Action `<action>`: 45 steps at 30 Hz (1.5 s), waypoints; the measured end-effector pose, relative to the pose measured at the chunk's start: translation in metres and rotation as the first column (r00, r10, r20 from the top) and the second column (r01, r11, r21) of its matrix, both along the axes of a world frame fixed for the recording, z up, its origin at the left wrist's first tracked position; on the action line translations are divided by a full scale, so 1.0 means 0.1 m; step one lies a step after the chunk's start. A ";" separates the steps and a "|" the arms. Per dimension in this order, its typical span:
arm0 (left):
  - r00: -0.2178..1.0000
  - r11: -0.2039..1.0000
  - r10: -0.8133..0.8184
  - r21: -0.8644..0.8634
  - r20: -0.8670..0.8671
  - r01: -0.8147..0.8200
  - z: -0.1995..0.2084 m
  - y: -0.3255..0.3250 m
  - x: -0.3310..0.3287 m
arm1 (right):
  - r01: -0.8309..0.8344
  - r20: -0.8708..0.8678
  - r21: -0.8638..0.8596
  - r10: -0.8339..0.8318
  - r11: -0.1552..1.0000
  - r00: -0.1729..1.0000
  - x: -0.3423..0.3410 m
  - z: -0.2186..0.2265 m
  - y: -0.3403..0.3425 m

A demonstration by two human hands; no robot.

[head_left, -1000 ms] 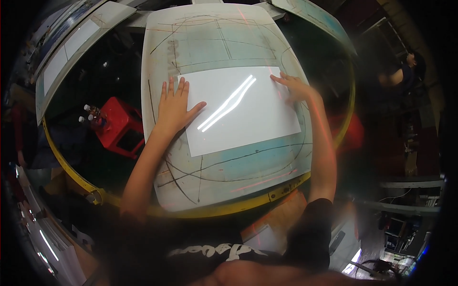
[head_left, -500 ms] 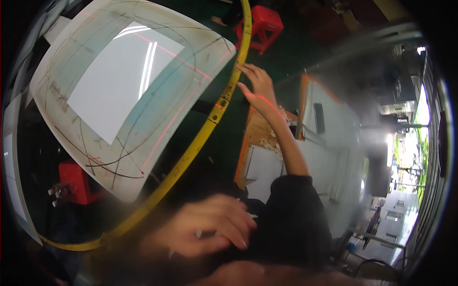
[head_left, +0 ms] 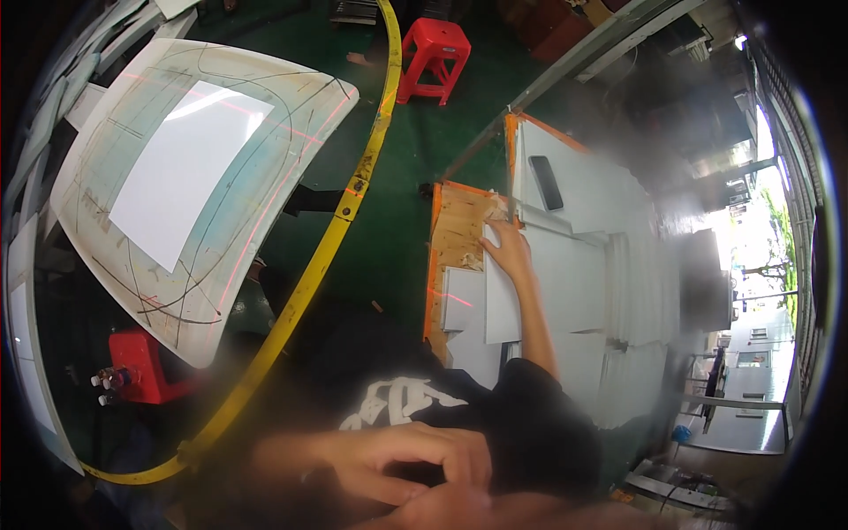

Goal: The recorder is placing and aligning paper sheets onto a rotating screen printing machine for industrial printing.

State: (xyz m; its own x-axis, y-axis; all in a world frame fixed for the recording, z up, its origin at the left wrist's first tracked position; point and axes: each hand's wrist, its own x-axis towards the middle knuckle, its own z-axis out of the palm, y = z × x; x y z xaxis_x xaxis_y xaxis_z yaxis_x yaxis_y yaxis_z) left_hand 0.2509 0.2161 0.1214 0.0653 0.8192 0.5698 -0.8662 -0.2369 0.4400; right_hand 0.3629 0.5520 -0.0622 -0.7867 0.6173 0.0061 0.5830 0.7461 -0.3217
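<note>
Where the head view shows the right hand [head_left: 510, 250] over the top end of a white sheet [head_left: 503, 305], its fingers lie slightly spread; whether they pinch the sheet cannot be told. A one-sided pull might skew it or drag along a smaller sheet [head_left: 463, 297], since the two lie close together. Flat, plain and straight-edged, the sheet lies beside the stack [head_left: 570, 287], over the orange-edged board [head_left: 457, 216]. The left hand [head_left: 411, 459] is loosely curled and blurred; any contents cannot be told.
</note>
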 end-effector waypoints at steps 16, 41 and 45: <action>0.941 0.909 0.318 -0.246 -0.113 -0.336 -0.39 0.19 -0.15 | -0.037 -0.166 0.143 0.061 0.989 0.984 0.12 0.00 0.04; 0.699 0.588 0.390 -0.421 -0.599 -0.690 -1.27 0.71 -0.08 | -0.329 -0.451 0.483 0.553 0.812 0.701 -1.15 1.52 -1.13; 0.604 0.272 0.474 -0.546 -0.641 -0.793 -1.09 0.43 -0.52 | -0.400 -0.518 0.539 0.666 0.741 0.536 -1.82 1.71 -1.04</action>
